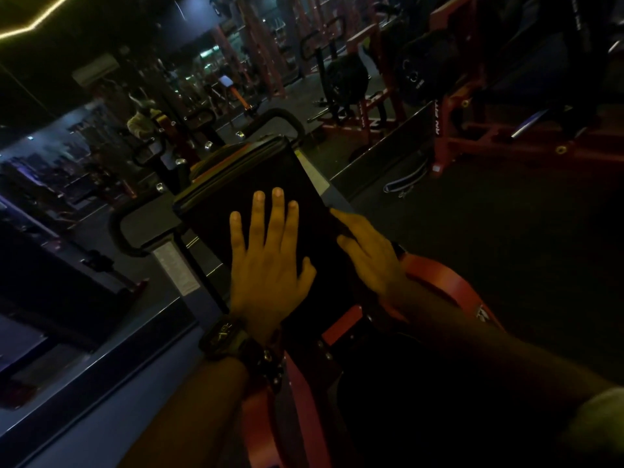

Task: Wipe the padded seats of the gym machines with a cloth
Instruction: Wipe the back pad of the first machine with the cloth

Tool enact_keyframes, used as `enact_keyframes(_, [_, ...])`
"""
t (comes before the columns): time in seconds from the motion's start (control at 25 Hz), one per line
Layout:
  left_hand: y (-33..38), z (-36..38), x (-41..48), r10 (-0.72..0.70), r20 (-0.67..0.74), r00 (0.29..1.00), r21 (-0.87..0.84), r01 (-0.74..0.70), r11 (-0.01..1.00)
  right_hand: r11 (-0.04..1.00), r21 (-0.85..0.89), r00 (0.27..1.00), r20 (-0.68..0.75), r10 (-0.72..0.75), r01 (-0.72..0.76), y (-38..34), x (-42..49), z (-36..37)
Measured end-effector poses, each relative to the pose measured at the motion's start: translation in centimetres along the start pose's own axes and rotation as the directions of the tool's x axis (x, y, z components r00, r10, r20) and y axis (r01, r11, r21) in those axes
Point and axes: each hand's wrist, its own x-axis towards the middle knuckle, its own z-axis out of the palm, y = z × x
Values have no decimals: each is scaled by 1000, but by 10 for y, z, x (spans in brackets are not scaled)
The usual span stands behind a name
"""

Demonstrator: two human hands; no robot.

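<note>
While both hands lie flat and open—left hand (266, 251), right hand (369, 251)—they touch the black pad (236, 184).

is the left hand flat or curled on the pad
Flat: the left hand lies palm down, fingers spread, on the black pad.

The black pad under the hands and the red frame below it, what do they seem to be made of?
The pad looks like foam covered in smooth black vinyl or leather-like material: it has a matte surface and stitched or piped seams along its far edge. The dim light leaves the exact covering open. The frame looks like painted metal: flat rigid red bars with a faint sheen and bolts.
</note>
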Motion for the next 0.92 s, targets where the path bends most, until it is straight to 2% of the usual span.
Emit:
enact_keyframes(0.08, [1,0,-2,8,7,1000,-11,-8,1000,998,1,998,-34,-55,55,-5,5,5])
enact_keyframes(0.2, [-2,2,-6,45,24,999,7,-45,999,997,64,994,-102,44,-37,16,-30,18])
enact_keyframes(0.4, [1,3,-6,36,25,999,1,-36,999,994,59,990,-113,-81,88,-12,8,11])
enact_keyframes(0.56, [-1,1,-7,41,26,999,-2,-41,999,986,71,987,-56,153,-149,29,-37,16])
enact_keyframes(0.6, [-2,1,-7,43,27,999,4,-43,999,985,62,985,-59,163,-160,32,-42,18])
enact_keyframes(0.72, [3,2,-8,31,32,999,2,-31,1000,996,78,993,-112,43,-34,13,-16,18])
enact_keyframes(0.92, [4,6,-7,35,6,999,0,-35,999,973,113,971,-158,-182,200,-64,51,-1])
